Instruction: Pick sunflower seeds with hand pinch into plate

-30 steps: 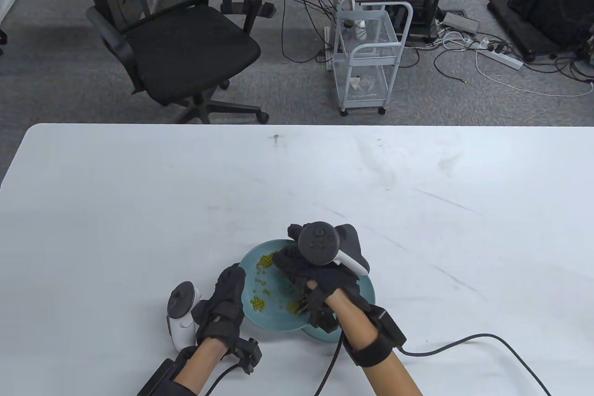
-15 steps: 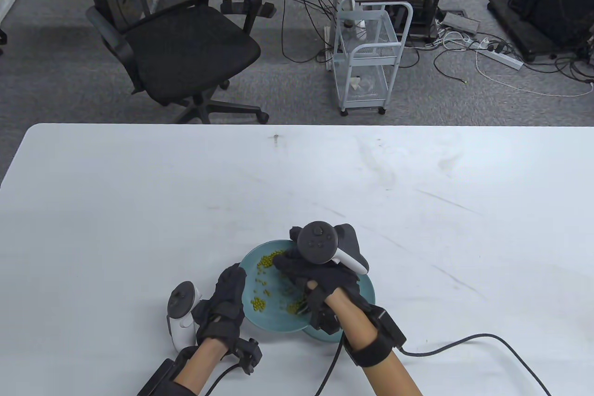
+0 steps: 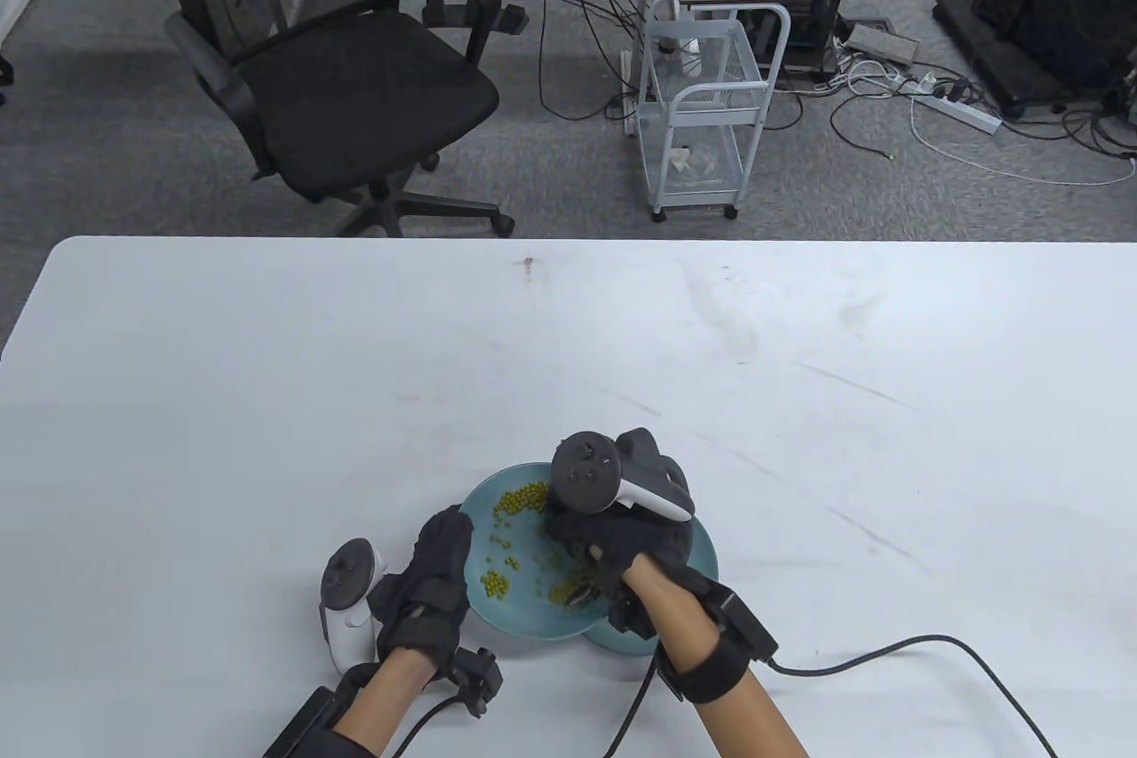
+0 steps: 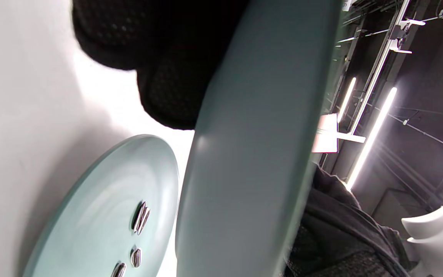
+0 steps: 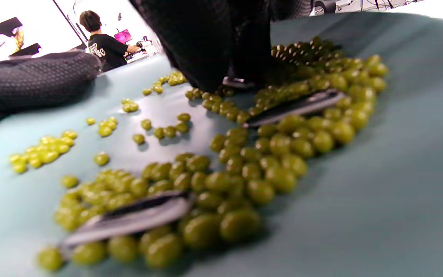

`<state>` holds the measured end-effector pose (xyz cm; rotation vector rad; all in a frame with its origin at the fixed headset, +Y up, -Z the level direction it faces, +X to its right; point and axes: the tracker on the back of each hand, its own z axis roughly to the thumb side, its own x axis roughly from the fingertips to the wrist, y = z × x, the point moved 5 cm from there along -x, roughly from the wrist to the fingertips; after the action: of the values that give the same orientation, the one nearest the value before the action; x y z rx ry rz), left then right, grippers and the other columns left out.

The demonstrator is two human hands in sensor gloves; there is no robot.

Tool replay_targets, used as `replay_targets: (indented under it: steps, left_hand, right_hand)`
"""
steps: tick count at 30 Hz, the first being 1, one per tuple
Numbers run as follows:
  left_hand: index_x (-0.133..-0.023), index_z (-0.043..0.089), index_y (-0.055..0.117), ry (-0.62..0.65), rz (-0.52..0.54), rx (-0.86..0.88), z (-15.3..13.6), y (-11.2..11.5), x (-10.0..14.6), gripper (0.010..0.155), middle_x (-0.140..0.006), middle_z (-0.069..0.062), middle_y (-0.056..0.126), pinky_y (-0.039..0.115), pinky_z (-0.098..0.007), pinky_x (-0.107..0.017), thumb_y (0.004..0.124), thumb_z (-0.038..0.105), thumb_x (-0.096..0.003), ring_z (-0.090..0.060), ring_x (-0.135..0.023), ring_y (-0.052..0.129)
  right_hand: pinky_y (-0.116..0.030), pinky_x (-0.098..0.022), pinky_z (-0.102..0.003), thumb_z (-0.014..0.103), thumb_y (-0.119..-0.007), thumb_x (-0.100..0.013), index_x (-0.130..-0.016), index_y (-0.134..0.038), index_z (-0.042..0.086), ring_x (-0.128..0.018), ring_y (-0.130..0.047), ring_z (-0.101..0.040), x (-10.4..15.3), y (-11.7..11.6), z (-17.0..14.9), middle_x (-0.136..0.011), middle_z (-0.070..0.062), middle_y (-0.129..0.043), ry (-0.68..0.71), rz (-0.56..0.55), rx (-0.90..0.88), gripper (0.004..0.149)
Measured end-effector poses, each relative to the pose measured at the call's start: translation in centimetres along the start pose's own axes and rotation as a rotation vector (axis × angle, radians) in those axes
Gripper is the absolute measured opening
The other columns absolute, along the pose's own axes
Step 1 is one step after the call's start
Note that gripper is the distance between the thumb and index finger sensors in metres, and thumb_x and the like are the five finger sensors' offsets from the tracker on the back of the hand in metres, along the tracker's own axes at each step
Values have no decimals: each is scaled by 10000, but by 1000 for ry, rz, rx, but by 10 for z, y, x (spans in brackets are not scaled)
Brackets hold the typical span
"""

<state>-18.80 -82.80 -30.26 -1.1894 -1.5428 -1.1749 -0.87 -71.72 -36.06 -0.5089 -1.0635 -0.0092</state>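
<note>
Sunflower seeds [image 5: 129, 219] lie among green beans [image 5: 279, 154] on the upper teal plate [image 3: 524, 611], where the right hand's [image 3: 622, 540] fingertips [image 5: 210, 57] press together. The left hand's [image 3: 426, 589] fingers [image 4: 171, 96] curl against that plate's left rim; their spread I cannot tell.

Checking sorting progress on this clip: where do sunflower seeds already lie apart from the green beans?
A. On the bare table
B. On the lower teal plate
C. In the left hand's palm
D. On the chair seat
B: the left wrist view shows a few striped sunflower seeds lying on the lower teal plate, beside the raised upper plate, with no beans among them.
</note>
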Motion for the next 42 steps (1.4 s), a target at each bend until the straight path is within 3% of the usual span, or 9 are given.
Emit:
replay_targets:
  steps: [10,26,33,38,42]
  left_hand:
    - [-1020,183,374,1,2,-4,-1,0,-1,537,-822,-117,792,807,-386,-404,524,505,-618,-239,-481,996]
    - [-1021,186,370,1,2,0,0,1,0,536,-827,-111,790,806,-385,-405,520,508,-620,-235,-485,995]
    - [-1023,188,369,-7,-19,10,0,3,0,535,-831,-106,791,808,-381,-406,515,511,-622,-229,-488,998]
    - [-1024,190,366,-5,-4,16,2,-1,0,534,-833,-104,789,809,-379,-409,511,512,-623,-225,-492,997]
    - [-1024,193,361,11,21,27,8,-8,1,531,-839,-91,786,810,-372,-414,503,515,-627,-216,-499,997]
  right_hand:
    - [-293,-653,-794,118,-847,-568,-828,-852,-94,-983,-360,-690,-1,-1,-2,-1119,-375,-464,2,-28,6,336]
    - [-309,-654,-793,137,-883,-549,-816,-852,-97,-981,-388,-686,0,1,-1,-1114,-374,-480,35,-55,3,356]
    - [-319,-649,-795,127,-875,-549,-815,-840,-120,-975,-405,-686,21,35,5,-1106,-375,-494,129,-182,-191,364]
    - [-322,-650,-795,128,-870,-553,-819,-837,-117,-975,-405,-687,49,64,6,-1108,-373,-490,156,-277,-177,364]
    - [-322,-652,-794,133,-867,-557,-825,-833,-114,-976,-404,-686,66,68,-10,-1109,-374,-488,135,-296,-171,366]
